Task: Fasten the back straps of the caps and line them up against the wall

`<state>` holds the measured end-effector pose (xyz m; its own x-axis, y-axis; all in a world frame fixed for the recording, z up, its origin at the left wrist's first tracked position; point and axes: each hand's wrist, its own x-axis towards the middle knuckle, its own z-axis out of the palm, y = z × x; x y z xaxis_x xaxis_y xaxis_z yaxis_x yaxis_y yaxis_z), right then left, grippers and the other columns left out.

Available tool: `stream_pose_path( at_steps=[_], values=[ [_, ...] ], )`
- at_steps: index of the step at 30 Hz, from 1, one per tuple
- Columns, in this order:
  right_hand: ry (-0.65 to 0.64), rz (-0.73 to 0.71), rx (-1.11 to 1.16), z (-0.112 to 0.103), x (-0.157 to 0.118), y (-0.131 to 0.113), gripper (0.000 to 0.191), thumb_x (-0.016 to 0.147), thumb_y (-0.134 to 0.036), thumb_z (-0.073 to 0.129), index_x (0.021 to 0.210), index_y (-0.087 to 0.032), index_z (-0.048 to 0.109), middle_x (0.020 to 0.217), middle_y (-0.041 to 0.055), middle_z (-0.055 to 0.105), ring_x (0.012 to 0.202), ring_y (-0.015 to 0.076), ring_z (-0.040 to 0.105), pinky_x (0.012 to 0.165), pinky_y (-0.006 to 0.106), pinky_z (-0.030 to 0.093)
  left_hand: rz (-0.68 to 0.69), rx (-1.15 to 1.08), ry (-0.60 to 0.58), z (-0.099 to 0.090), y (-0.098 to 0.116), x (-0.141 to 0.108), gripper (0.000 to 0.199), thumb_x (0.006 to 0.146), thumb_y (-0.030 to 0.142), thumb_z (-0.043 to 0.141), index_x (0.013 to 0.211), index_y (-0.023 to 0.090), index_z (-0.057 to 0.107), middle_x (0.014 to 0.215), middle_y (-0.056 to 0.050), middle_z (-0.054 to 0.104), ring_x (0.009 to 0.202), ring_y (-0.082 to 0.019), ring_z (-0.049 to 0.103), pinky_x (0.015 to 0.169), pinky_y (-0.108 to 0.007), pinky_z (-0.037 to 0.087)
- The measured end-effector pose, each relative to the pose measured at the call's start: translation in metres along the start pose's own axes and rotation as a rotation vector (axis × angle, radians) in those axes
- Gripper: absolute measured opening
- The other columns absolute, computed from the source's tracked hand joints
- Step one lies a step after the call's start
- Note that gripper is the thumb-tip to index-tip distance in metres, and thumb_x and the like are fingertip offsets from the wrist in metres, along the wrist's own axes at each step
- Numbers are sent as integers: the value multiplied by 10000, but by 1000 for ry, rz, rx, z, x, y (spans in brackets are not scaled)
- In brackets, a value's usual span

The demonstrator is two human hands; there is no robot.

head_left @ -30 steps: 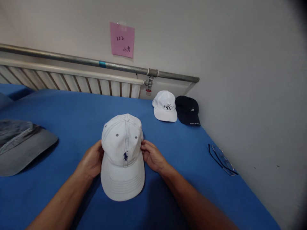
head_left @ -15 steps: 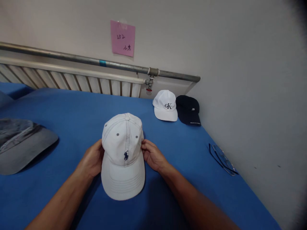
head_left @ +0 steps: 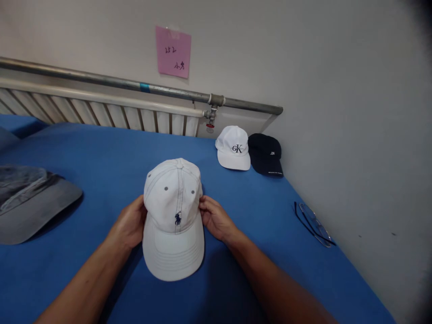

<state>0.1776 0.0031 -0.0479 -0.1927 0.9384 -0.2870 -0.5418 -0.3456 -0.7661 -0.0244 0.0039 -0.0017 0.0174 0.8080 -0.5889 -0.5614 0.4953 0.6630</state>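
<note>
between your two hands, a white polo cap (head_left: 172,198), stitched with a dark horse-and-rider emblem, faces you brim first over a blue cover (head_left: 101,157); whether it touches the cover, you cannot tell from here. your left hand (head_left: 130,222) grasps its left side, the fingertips hidden behind it, while your right hand (head_left: 216,218) pinches its opposite side between thumb and fingers. left of the polo cap, a gray cap (head_left: 43,204) runs out of view. beyond it to the right, a lettered white cap (head_left: 232,148) sits beside a black cap (head_left: 265,154), with eyeglasses (head_left: 317,222) well to its right. behind it stand a pale radiator (head_left: 114,115) and a wall bearing a pink note (head_left: 173,52).
</note>
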Motion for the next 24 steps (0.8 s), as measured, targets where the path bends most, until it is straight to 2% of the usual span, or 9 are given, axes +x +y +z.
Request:
stream_pose_path(
  at_steps=[10,24],
  values=[
    [-6,-3,-2,1,0,0,154,631,-119,584,752,-176,661,722,-26,639,711,110,560,708,235,417,-4,-9,-11,-2,-1,2,219,873,198,535,760,134,712,788,-80,742,776,-233,704,761,-323,584],
    [1,-7,-5,0,1,1,102,633,-128,610,718,-180,629,716,-27,615,708,113,543,699,240,408,11,-6,-16,-4,-2,3,188,853,201,546,822,139,721,871,-85,752,922,-267,697,827,-341,581]
  ],
)
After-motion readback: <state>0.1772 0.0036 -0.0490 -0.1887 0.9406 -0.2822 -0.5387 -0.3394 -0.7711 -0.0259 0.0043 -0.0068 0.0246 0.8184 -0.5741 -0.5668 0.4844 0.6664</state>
